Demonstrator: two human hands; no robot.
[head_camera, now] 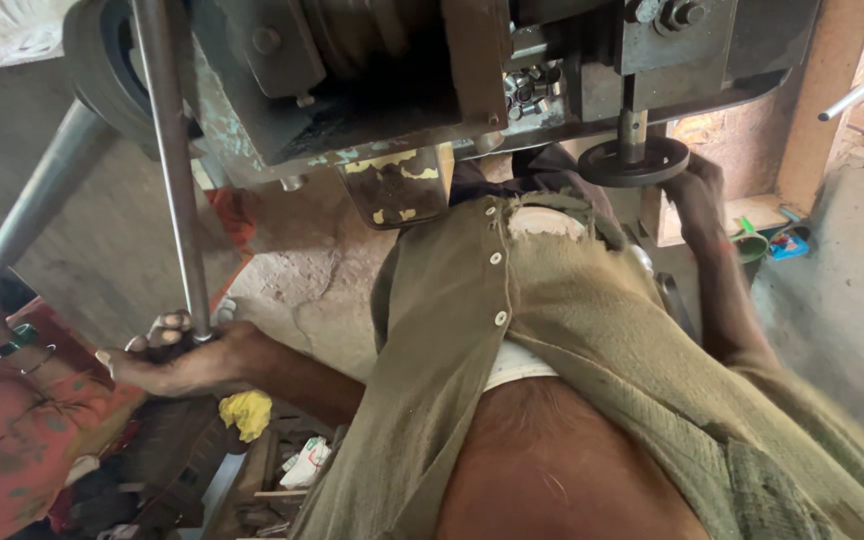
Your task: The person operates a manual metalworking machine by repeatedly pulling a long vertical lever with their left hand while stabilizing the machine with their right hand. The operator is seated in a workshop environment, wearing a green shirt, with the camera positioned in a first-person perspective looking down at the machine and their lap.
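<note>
Gripping a metal rod [177, 200] – left hand [187, 358] curled shut, right hand [697, 195] on black handwheel [634, 160] – grip unclear.

Machine body [372, 90] and steel rod [174, 170] blocked the space overhead; bare concrete floor [302, 260] lay open between rod and olive shirt [512, 340].

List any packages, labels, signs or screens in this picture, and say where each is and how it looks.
White crumpled packet: low on the floor, below the left hand, white with small green and red marks.
Blue flat pack: far right on the floor, beside a green cup.
No signs or screens show.
</note>
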